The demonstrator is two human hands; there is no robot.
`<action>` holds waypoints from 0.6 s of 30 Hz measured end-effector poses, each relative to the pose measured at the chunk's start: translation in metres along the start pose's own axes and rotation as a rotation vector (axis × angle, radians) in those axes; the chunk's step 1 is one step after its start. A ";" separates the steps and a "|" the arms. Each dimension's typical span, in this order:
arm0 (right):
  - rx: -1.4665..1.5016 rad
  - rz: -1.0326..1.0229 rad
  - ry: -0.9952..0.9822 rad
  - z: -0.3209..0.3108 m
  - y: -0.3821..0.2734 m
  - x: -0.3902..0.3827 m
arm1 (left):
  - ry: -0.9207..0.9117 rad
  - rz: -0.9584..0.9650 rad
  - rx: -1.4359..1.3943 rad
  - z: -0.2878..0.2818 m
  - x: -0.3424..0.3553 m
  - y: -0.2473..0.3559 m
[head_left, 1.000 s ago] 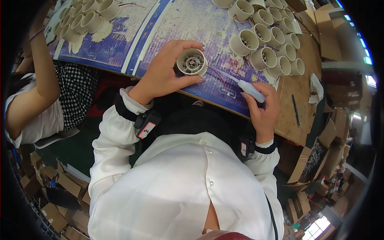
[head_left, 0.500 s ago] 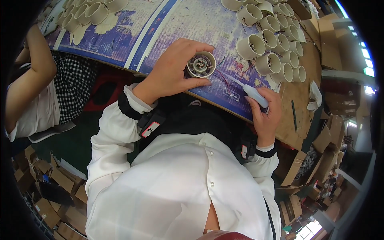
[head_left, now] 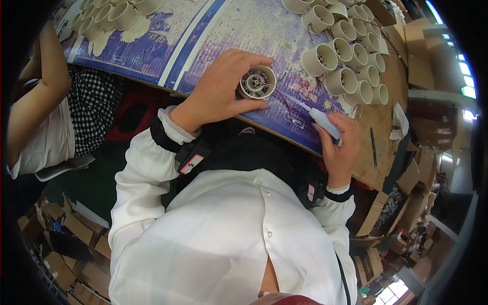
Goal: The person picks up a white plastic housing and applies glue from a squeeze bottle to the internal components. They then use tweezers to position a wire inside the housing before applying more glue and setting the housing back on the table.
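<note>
My left hand (head_left: 221, 91) grips a round cream-coloured fan housing (head_left: 273, 81) from its left side, thumb below and fingers over the top. Its mouth faces up, showing vanes and a motor in the centre. Thin dark and red wires trail from its right side onto the table. In my right hand (head_left: 343, 142) is a translucent squeeze bottle (head_left: 324, 122), held between thumb and fingers. The bottle's long thin nozzle points up and left toward the housing; whether the tip touches it I cannot tell.
Several similar cream cups (head_left: 341, 81) with wires inside crowd the table's right side. More cups (head_left: 123, 16) stand at the far left. A dark thin stick (head_left: 373, 146) and a white crumpled piece (head_left: 400, 122) lie at the right. Another person's arm (head_left: 48, 86) is at the left.
The housing has shifted very slightly right in my left hand. My right hand and the bottle have moved a little right and down. The other person's arm has moved a little.
</note>
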State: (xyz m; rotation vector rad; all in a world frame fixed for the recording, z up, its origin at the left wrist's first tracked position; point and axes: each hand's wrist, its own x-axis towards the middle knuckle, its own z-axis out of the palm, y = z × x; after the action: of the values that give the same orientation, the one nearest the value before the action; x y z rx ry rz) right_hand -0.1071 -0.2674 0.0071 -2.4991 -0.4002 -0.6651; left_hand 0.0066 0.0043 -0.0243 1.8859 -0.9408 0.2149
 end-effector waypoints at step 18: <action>-0.039 -0.013 -0.004 -0.004 -0.003 0.002 | 0.002 0.016 -0.013 0.001 0.000 0.000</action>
State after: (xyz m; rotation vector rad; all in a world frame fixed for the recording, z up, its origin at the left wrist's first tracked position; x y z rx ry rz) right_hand -0.1082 -0.2669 0.0120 -2.5369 -0.4096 -0.6787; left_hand 0.0069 0.0036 -0.0249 1.8664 -0.9548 0.2196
